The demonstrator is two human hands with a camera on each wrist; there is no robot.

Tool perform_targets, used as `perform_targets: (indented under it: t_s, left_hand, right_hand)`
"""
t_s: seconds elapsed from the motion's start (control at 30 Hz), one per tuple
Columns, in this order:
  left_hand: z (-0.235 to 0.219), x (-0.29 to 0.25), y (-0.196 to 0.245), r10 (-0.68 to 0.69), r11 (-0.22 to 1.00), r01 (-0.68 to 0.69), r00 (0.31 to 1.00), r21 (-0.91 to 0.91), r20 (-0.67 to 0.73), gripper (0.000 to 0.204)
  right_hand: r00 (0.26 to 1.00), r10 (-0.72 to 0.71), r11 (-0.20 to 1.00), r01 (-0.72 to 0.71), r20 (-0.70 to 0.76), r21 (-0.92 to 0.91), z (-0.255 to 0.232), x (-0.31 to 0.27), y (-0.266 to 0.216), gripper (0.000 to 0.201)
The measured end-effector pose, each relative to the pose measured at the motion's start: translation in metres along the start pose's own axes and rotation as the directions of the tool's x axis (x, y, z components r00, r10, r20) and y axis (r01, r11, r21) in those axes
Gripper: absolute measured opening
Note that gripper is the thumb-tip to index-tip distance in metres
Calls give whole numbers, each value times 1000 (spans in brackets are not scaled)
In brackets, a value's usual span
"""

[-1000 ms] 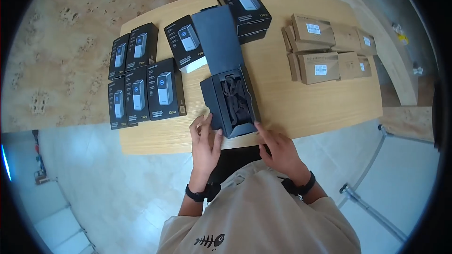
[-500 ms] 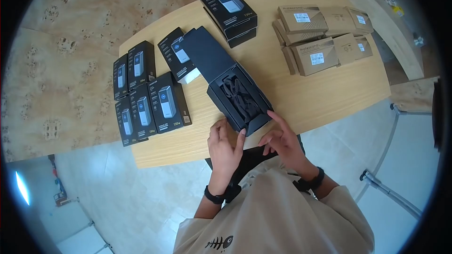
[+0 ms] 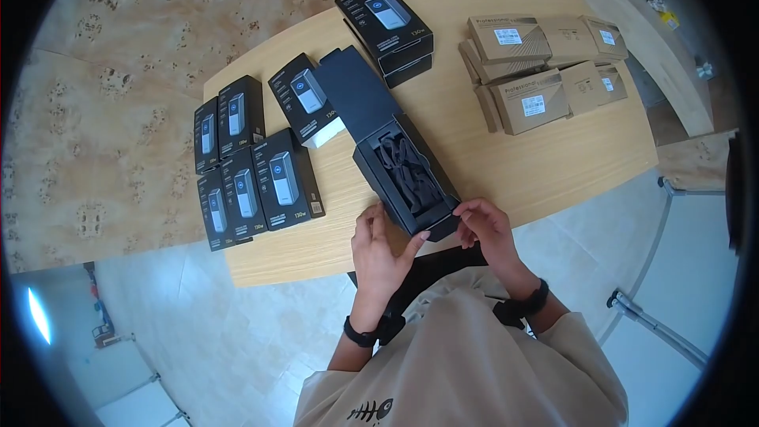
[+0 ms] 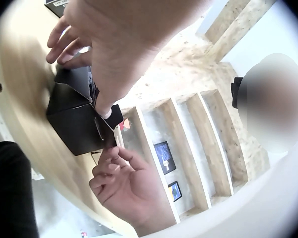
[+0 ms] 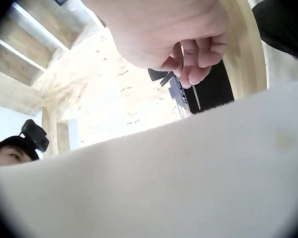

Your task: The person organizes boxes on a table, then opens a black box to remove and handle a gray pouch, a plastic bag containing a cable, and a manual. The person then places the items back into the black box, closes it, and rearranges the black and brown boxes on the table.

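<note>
A black box (image 3: 365, 168) lies on the table with its long lid (image 3: 356, 91) folded back. Inside its tray is a dark bundled strap or cable (image 3: 407, 174); I cannot tell which. My left hand (image 3: 379, 257) grips the near left corner, thumb on the near end and fingers along the side. At the near right corner, the thumb and forefinger of my right hand (image 3: 486, 229) pinch the box edge, the other fingers curled. The left wrist view shows the end of the box (image 4: 79, 124) between both hands.
Several black printed boxes (image 3: 291, 182) stand left of the open box, one (image 3: 304, 95) right beside its lid. A stack of black boxes (image 3: 385, 20) is behind. Brown cardboard boxes (image 3: 531, 103) are piled at the right. The table's front edge (image 3: 545, 209) runs close to my body.
The open box has turned so its lid points further left. My right hand's forefinger, straighter before, has bent in at the corner. My left hand has moved along to the box's near left corner.
</note>
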State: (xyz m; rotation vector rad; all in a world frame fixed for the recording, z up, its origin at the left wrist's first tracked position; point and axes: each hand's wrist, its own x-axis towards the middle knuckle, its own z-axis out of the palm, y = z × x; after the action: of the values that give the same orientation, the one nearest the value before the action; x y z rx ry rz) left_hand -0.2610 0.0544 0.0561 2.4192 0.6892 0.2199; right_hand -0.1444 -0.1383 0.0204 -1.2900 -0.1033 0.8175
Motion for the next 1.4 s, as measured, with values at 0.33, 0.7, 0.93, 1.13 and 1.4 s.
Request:
perform_targets:
  t_s: [0.33, 0.7, 0.93, 1.13, 1.4]
  left_hand:
    - [10, -1, -1, 1, 999, 0, 1000, 53, -29, 102]
    - [17, -3, 2, 37, 999, -37, 998, 7, -40, 90]
    - [16, 1, 9, 49, 999, -48, 998, 16, -39, 91]
    - [31, 7, 15, -17, 999, 20, 998, 44, -61, 91]
    - [34, 6, 0, -32, 999, 32, 993, 3, -117, 81]
  right_hand:
    - [974, -218, 873, 219, 53, -435, 9, -13, -5, 27]
    - [935, -352, 860, 305, -44, -408, 22, -16, 5, 75]
    - [947, -305, 869, 234, -100, -436, 22, -11, -5, 65]
    - [928, -344, 729, 167, -144, -664, 21, -6, -22, 54]
    - [929, -370, 590, 240, 6, -771, 21, -14, -19, 33]
